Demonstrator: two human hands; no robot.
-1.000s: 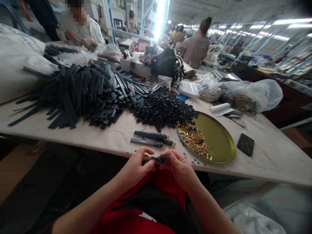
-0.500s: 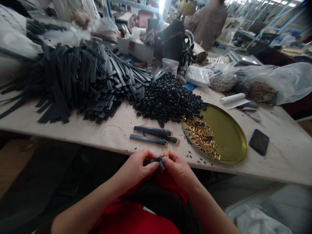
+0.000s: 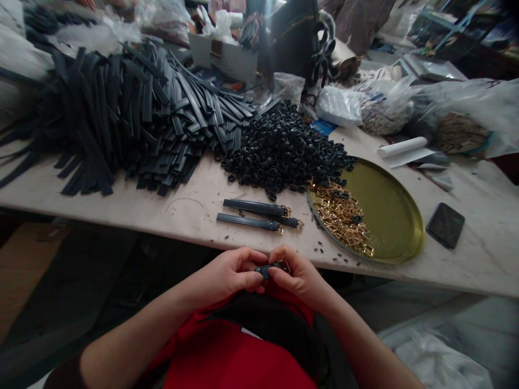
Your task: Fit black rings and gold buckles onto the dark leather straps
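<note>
My left hand (image 3: 227, 275) and my right hand (image 3: 298, 275) meet in front of my chest, just below the table's near edge. Both pinch a short dark strap piece (image 3: 265, 269) with a glint of gold at its right end. Two finished dark straps with gold buckles (image 3: 259, 215) lie side by side on the table just beyond my hands. A round gold tray (image 3: 389, 216) to the right holds a heap of gold buckles (image 3: 340, 219). A mound of small black loops (image 3: 284, 151) lies behind the straps.
A big pile of long dark straps (image 3: 121, 113) covers the table's left half. A black phone (image 3: 445, 225) lies right of the tray. Plastic bags (image 3: 458, 119), a paper roll (image 3: 401, 147), a cardboard box (image 3: 223, 54) and a black bag (image 3: 292, 38) crowd the far side.
The view has tipped downward, so the people at the back have dropped out of sight. My hands stay together on the strap piece and have turned it between the fingers.
</note>
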